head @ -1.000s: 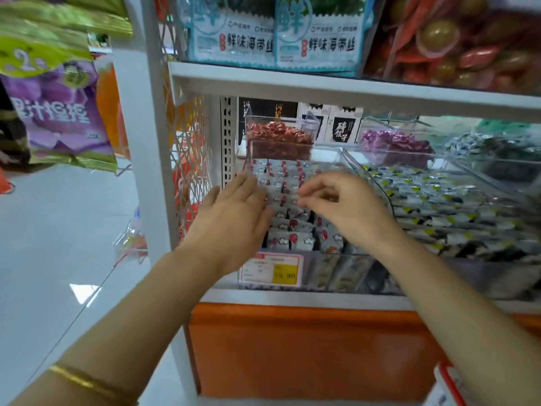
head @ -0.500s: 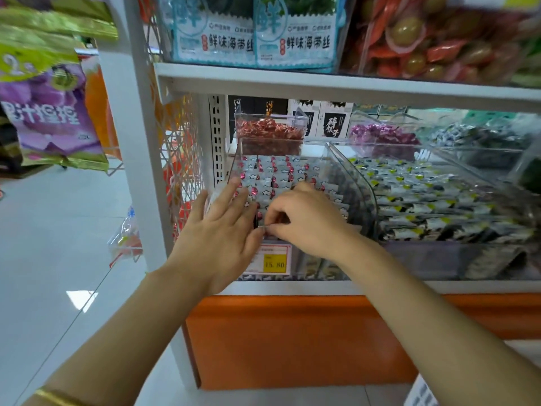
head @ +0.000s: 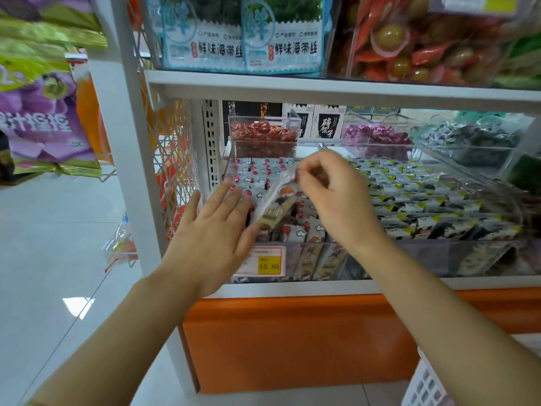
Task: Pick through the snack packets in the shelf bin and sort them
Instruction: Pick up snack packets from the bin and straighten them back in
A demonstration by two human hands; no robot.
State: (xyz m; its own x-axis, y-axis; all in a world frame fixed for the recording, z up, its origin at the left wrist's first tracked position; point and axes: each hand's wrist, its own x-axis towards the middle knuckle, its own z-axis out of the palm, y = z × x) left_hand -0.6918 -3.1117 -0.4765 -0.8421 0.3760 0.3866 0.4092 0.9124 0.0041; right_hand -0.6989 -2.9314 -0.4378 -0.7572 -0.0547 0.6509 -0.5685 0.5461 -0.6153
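Snack packet (head: 276, 204) in the air: slim, clear-wrapped, hanging on a slant above the front left part of the shelf bin (head: 310, 259). Its top end is pinched by the curled fingers (head: 306, 171) and thumb of the right hand (head: 336, 200), and the snack packet trails down and to the left from there. The lower end comes right against the left hand (head: 210, 235); whether it touches the skin, I cannot tell. That left hand is flat, its fingers (head: 231, 194) straight and spread, grasping nothing, over the bin's front left corner. Beneath both hands the bin is packed with rows of white packets (head: 257, 175) marked with red. A yellow price tag (head: 268, 260) sits on the bin's front wall, partly behind the left hand. Just beside it on the right, a second clear bin (head: 468, 253) holds packets with yellow marks. Behind, at the back of the shelf (head: 292, 285), stands a small clear box of red sweets (head: 262, 136).
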